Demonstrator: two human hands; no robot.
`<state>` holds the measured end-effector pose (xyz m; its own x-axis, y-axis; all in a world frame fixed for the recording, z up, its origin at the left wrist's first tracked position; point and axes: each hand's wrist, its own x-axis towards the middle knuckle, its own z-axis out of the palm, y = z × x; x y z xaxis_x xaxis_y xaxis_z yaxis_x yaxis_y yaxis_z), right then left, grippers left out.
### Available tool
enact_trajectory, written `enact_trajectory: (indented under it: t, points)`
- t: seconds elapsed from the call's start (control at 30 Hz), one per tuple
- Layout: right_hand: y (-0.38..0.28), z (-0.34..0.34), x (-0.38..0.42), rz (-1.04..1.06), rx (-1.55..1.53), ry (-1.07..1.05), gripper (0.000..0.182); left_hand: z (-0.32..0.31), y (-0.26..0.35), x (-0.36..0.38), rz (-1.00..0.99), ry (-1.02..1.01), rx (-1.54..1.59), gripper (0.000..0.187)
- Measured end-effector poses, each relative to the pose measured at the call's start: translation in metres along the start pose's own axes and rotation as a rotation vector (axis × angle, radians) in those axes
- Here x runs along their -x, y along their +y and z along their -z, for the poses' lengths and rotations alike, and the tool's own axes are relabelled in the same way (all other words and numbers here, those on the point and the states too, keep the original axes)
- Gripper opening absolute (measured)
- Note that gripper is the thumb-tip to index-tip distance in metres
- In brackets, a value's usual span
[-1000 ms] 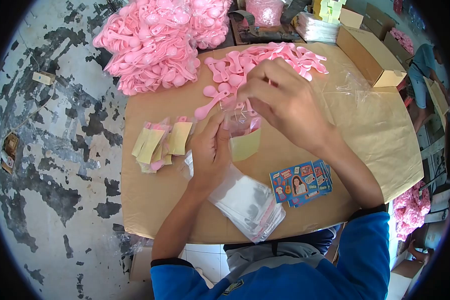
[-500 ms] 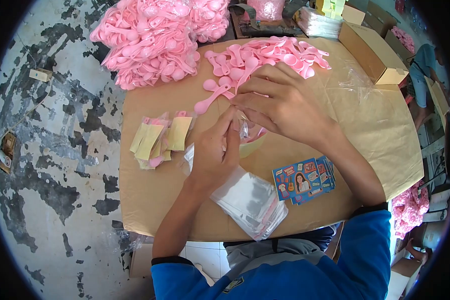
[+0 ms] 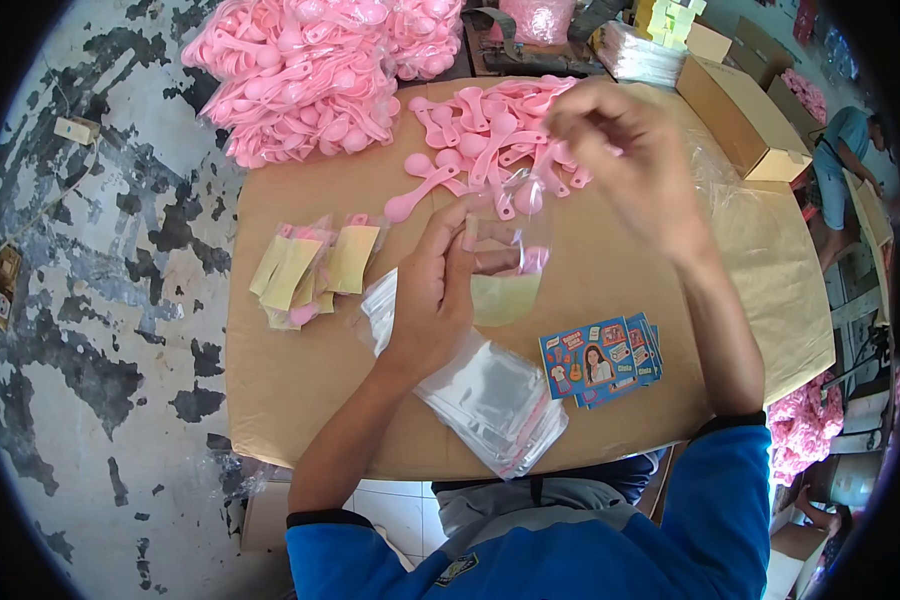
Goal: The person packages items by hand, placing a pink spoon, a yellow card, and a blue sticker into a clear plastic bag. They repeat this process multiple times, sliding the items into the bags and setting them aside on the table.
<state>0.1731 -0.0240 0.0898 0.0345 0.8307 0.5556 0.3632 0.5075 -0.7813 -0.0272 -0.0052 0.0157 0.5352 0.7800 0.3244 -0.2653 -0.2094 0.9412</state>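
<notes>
My left hand point(image 3: 432, 295) is closed on the edge of a clear plastic bag point(image 3: 510, 238). Inside the bag are a pale yellow card point(image 3: 503, 299) and something pink point(image 3: 535, 260), partly hidden by my fingers. Raised to the right, my right hand point(image 3: 625, 160) is smeared by motion, its fingers bent near the loose pink spoons point(image 3: 485, 140); whether it holds anything I cannot make out. Under my left wrist lies a stack of clear empty bags point(image 3: 495, 400). Blue printed cards point(image 3: 600, 360) lie to the right of them.
Filled packets with yellow cards point(image 3: 305, 265) lie at left on the brown paper-covered table point(image 3: 610, 280). Big bags of pink spoons point(image 3: 290, 80) stand at the back left, a cardboard box point(image 3: 745, 115) at the back right. Another person point(image 3: 842, 165) sits at far right.
My right hand has pulled away from the bag, up and to the right. The bag now shows more fully in my left hand, which stays in nearly the same place.
</notes>
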Motion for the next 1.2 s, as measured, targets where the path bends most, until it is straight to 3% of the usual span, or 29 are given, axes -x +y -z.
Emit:
enact_trajectory:
  t: [0.1,0.2,0.3,0.37,0.43,0.53,0.6,0.63,0.73,0.8,0.83,0.93,1.0,1.13,1.2]
  points:
    - [-0.006,0.018,-0.004,0.175,0.139,0.129,0.012,0.002,-0.009,-0.004,-0.071,0.031,0.014,0.034]
    - [-0.023,0.058,-0.01,0.048,-0.067,0.07,0.018,0.013,-0.022,-0.006,-0.084,0.12,-0.171,0.035]
    - [-0.001,0.129,-0.01,0.079,-0.113,-0.253,0.023,0.012,-0.023,-0.009,-0.035,0.17,-0.062,0.036]
    - [0.052,0.186,-0.002,-0.198,-0.373,-0.547,0.022,0.016,-0.021,-0.008,0.041,0.149,-0.099,0.04]
    - [0.104,0.204,0.011,-0.595,0.355,-0.296,0.023,0.014,-0.019,-0.009,0.092,0.122,-0.035,0.042]
    - [0.169,0.242,0.021,-0.198,0.86,0.142,0.027,0.011,-0.016,-0.015,0.17,0.055,0.12,0.04]
    - [0.146,0.253,0.008,-0.15,0.832,0.239,0.03,0.015,-0.013,-0.014,0.287,0.001,0.106,0.038]
    - [0.126,0.248,-0.001,-0.127,0.813,0.293,0.032,0.016,-0.015,-0.013,0.293,0.022,0.123,0.038]
    - [0.076,0.182,-0.004,-0.089,0.495,0.163,0.032,0.015,-0.014,-0.015,0.283,0.055,0.172,0.039]
    - [0.054,0.129,-0.004,-0.239,0.376,-0.203,0.031,0.011,-0.009,-0.012,0.25,0.068,0.225,0.04]
    - [0.053,0.093,0.002,-0.15,0.288,-0.369,0.032,0.01,-0.008,-0.012,0.237,0.089,0.226,0.039]
    - [0.055,0.015,0.02,-0.134,0.099,-0.579,0.039,0.005,-0.007,-0.013,0.207,0.162,0.204,0.036]
    - [0.065,-0.005,0.029,-0.199,0.078,-0.541,0.04,0.003,-0.01,-0.013,0.198,0.237,0.169,0.039]
    - [0.074,-0.025,0.04,-0.215,0.026,-0.365,0.037,0.016,-0.023,-0.012,0.215,0.189,0.152,0.037]
    - [0.069,-0.029,0.04,-0.301,-0.141,-0.293,0.037,0.012,-0.02,-0.012,0.231,0.186,0.152,0.036]
